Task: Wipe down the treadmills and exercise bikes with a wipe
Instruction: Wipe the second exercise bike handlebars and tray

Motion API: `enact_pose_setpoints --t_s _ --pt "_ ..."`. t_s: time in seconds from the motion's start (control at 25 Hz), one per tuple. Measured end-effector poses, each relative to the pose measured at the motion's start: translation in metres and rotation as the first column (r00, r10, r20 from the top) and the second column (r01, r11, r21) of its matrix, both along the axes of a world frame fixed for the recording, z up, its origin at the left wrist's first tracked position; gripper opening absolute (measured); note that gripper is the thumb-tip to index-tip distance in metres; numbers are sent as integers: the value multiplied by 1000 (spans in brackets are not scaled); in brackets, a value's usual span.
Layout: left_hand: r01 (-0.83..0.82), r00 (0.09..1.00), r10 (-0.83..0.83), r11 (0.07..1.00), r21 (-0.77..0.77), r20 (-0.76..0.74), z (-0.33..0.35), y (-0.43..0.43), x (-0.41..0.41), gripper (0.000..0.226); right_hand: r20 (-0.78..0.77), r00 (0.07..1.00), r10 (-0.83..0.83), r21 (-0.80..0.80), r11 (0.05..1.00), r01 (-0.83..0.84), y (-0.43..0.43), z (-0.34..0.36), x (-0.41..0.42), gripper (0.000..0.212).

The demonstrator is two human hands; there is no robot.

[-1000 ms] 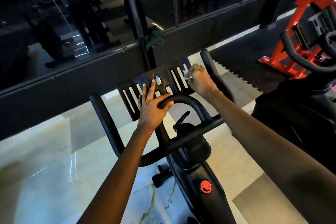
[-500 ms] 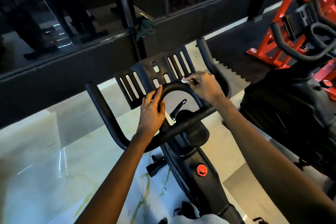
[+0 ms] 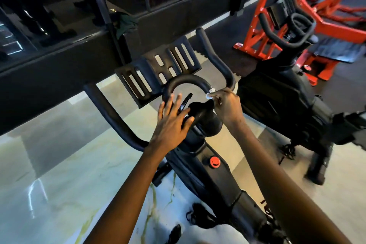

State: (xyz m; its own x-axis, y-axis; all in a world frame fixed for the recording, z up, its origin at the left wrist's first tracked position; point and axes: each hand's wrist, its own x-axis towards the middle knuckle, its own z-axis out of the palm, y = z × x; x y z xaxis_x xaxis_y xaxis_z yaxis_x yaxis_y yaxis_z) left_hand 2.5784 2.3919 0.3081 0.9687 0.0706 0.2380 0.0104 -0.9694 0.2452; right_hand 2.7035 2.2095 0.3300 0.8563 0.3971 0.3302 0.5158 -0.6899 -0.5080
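The wipe (image 3: 210, 93) is small, white, crumpled; only a bit pokes out past the fingertips of the R hand (image 3: 227, 108), which pinches it vs. the right end of the looped handlebar (image 3: 186, 80) on the black exercise bike (image 3: 217, 184). Rest of the wipe is hidden in the fingers. L hand (image 3: 172, 123) is flat, fingers straight & spread, holding nothing, laid over the stem by the black lever (image 3: 186, 101) (contact hard to judge). Bike's seat end is cut off at the bottom edge; the 2nd bike (image 3: 277, 95) & red frame (image 3: 257, 35) at right are blurred.
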Motion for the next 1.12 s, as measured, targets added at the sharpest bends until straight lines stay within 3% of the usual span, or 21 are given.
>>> enact_pose_setpoints --t_s 0.16,0.36,0.6,0.84,0.96,1.12 --pt "117 992 -116 993 -27 56 -4 2 1 66 -49 985 -163 157 973 168 -5 -2 -34 34" --pt "172 984 -165 980 -104 69 -1 1 -1 55 -83 969 -233 149 958 243 -2 -23 -87 18" --pt "164 986 -159 981 -107 53 -2 1 0 55 -126 970 -206 100 971 219 -10 -30 -91 24" --pt "166 985 -159 978 -124 66 -2 3 0 53 -158 962 -222 169 954 248 -15 -34 -91 19" --pt "133 989 -123 983 -126 85 1 -1 1 50 -268 931 -250 213 927 310 -41 -32 -92 12" --pt "218 976 -214 949 -228 45 22 -25 34 44 -312 853 -418 180 856 485 -100 -22 -107 28"
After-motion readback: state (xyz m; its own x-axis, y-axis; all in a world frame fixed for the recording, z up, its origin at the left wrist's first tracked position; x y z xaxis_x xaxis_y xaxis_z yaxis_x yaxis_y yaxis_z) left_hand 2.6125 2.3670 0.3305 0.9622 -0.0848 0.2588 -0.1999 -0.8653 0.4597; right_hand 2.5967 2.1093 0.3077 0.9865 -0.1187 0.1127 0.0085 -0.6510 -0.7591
